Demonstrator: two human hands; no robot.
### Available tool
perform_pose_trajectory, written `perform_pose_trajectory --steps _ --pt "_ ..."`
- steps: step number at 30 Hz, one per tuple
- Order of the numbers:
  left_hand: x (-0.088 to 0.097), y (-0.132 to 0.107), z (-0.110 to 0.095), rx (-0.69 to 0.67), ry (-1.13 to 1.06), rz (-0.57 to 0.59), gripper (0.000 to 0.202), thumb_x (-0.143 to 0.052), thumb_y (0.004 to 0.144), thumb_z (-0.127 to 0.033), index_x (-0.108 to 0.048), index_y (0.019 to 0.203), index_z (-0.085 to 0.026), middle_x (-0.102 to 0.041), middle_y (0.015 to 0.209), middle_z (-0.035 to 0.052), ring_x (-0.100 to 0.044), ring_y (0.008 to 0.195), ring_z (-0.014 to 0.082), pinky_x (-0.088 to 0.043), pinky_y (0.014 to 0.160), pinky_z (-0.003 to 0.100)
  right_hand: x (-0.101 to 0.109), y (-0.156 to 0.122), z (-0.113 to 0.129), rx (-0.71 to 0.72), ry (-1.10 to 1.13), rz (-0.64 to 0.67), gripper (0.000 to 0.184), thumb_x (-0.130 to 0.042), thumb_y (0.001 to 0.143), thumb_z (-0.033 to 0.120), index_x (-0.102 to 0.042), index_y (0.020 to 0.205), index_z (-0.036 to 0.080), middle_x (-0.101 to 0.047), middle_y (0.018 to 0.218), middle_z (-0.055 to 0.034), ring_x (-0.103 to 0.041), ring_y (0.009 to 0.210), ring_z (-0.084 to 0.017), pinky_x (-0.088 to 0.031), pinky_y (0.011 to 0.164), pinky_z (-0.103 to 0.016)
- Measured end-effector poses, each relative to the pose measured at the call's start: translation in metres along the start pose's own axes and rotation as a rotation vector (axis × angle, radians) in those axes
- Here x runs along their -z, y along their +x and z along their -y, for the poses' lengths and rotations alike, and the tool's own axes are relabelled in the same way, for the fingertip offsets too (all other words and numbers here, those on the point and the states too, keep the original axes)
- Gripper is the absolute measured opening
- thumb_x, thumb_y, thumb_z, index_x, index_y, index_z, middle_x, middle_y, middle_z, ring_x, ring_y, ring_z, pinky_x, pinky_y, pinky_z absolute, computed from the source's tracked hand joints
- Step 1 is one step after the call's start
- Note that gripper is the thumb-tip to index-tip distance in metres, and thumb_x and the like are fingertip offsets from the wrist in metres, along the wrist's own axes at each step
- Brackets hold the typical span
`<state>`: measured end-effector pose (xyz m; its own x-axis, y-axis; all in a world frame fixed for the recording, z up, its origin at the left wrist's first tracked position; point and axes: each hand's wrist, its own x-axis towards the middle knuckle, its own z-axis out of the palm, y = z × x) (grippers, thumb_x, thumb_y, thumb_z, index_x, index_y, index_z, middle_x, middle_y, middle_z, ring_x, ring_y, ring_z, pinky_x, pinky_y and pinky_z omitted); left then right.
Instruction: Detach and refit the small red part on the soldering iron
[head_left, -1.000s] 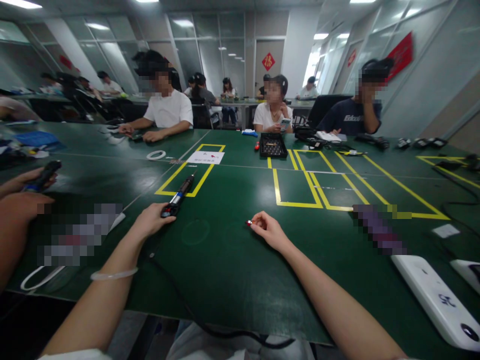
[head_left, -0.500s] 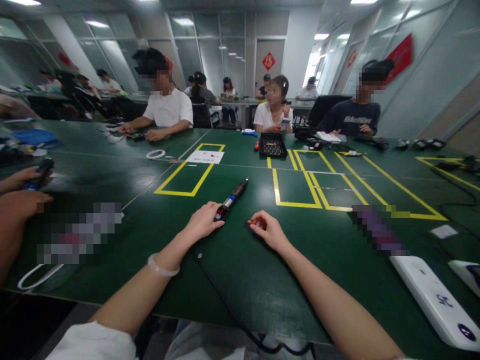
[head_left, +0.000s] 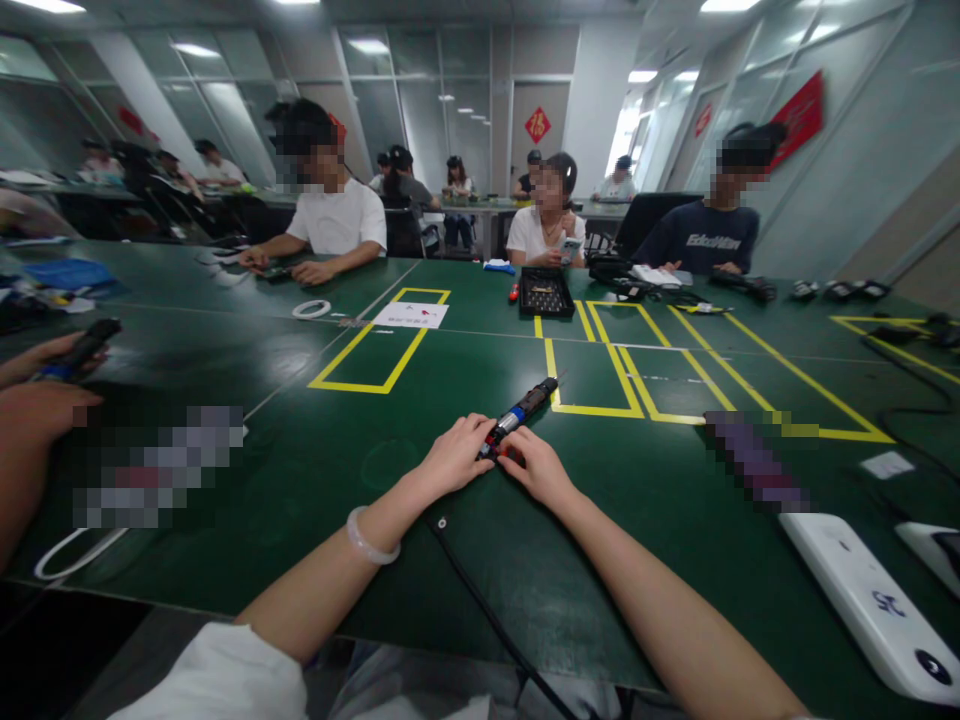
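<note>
An electric screwdriver (head_left: 523, 410), its silver and blue inner parts laid bare and a thin bit at its tip, points away and to the right above the green table (head_left: 337, 560). My left hand (head_left: 456, 455) is closed around its rear end. Against that same end, my right hand (head_left: 541, 467) pinches a small orange-red part (head_left: 513, 454), mostly covered by my fingers. Whether the part is seated in the tool, I cannot tell. A black cord (head_left: 480, 595) with a small ring near its top end runs from below my left hand to the table's front edge.
Yellow tape outlines (head_left: 596, 408) mark the table. A black tray (head_left: 547, 292) of small parts and a red object (head_left: 514, 292) stand at the back. A white power bank (head_left: 862, 600) lies at right. At left, a co-worker's hands (head_left: 45, 400) hold a similar tool.
My left hand has carried the screwdriver to the right, up against my right hand. The right hand, with the orange-red part, has stayed nearly in place. The cord's end has shifted right.
</note>
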<state>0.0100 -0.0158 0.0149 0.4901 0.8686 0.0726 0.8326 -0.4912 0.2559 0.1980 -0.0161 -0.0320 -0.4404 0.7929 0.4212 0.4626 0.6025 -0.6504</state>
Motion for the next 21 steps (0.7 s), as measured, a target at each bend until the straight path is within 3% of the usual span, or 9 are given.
perform_pose_trajectory --steps 5,13,21 --pt "-0.005 -0.002 0.002 0.005 -0.018 0.023 0.063 -0.059 0.082 -0.032 -0.035 0.141 -0.021 -0.044 0.135 0.0107 -0.045 0.118 0.0256 -0.044 0.095 0.036 0.000 0.000 0.001 -0.007 -0.064 -0.021 0.002 -0.061 0.087 0.021 -0.062 0.089 0.021 -0.057 0.100 -0.0038 -0.056 0.078 -0.015 -0.043 0.070 -0.024" --pt "-0.009 -0.002 -0.014 0.066 0.085 0.015 0.066 -0.054 0.087 -0.041 -0.030 0.144 -0.018 -0.048 0.130 0.0140 -0.049 0.113 0.0266 -0.045 0.092 0.037 -0.005 0.004 -0.004 0.006 -0.028 -0.041 0.003 -0.061 0.087 0.018 -0.063 0.086 0.020 -0.061 0.090 -0.0037 -0.058 0.076 -0.016 -0.045 0.070 -0.025" --pt "-0.019 0.004 -0.022 0.137 0.220 -0.048 0.055 -0.047 0.091 -0.033 -0.032 0.142 -0.018 -0.051 0.127 0.0129 -0.050 0.110 0.0252 -0.047 0.084 0.034 0.005 0.002 0.005 0.050 0.056 -0.049 0.012 -0.053 0.093 0.022 -0.064 0.092 0.020 -0.062 0.103 -0.0056 -0.060 0.090 -0.017 -0.046 0.080 -0.028"
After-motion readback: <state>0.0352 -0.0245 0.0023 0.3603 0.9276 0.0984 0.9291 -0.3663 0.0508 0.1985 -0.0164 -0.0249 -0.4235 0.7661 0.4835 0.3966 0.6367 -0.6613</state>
